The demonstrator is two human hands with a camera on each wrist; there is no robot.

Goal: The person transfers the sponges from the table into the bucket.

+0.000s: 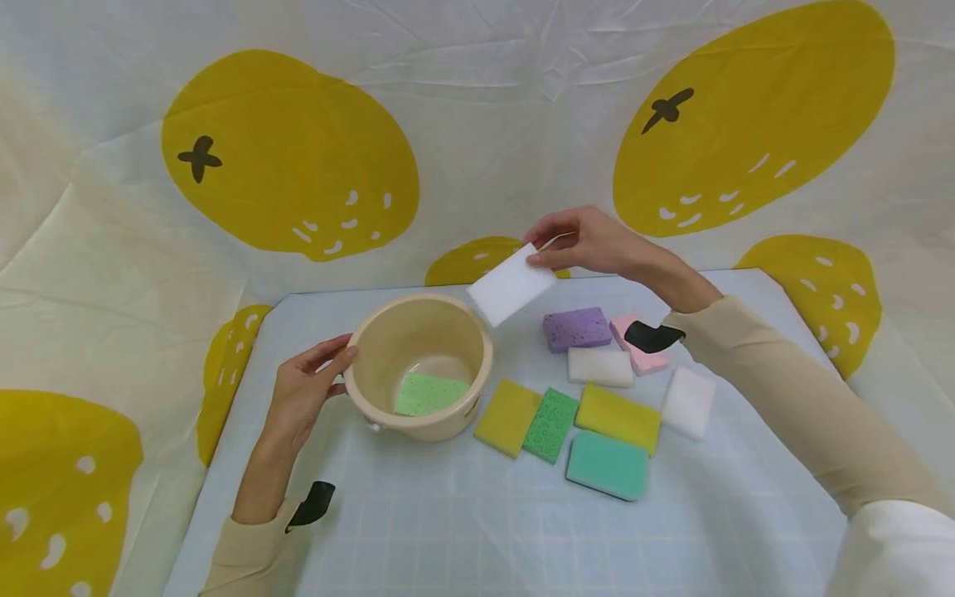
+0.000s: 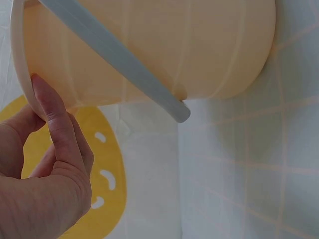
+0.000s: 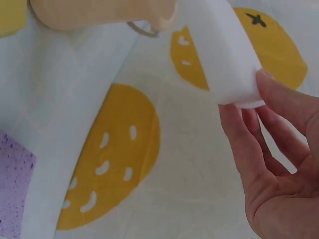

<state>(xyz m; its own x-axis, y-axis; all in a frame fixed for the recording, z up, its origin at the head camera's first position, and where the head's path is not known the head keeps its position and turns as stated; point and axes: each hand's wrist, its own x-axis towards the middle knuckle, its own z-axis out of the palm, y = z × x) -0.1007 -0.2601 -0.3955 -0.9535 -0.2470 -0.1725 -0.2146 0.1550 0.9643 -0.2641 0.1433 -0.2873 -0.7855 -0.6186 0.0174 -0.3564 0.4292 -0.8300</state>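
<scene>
A beige plastic bucket (image 1: 360, 390) stands upright on the table, with a light green sponge (image 1: 429, 393) lying on its bottom. My left hand (image 1: 307, 385) pinches the bucket's rim at its left side; the left wrist view shows the thumb and fingers on the rim beside the grey handle (image 2: 124, 64). Up beyond the bucket's right rim, my right hand (image 1: 585, 240) pinches a white sponge (image 1: 511, 284) by one end, tilted and raised over the table. In the right wrist view, thumb and fingertips grip that white sponge's (image 3: 224, 55) lower end.
Right of the bucket lie a purple sponge (image 1: 577, 329), a pink sponge (image 1: 642, 344), two white sponges (image 1: 600, 367), two yellow sponges (image 1: 618, 419), a green sponge (image 1: 550, 425) and a teal sponge (image 1: 608, 465). A fabric backdrop with yellow fruit prints (image 1: 291, 157) hangs behind the table.
</scene>
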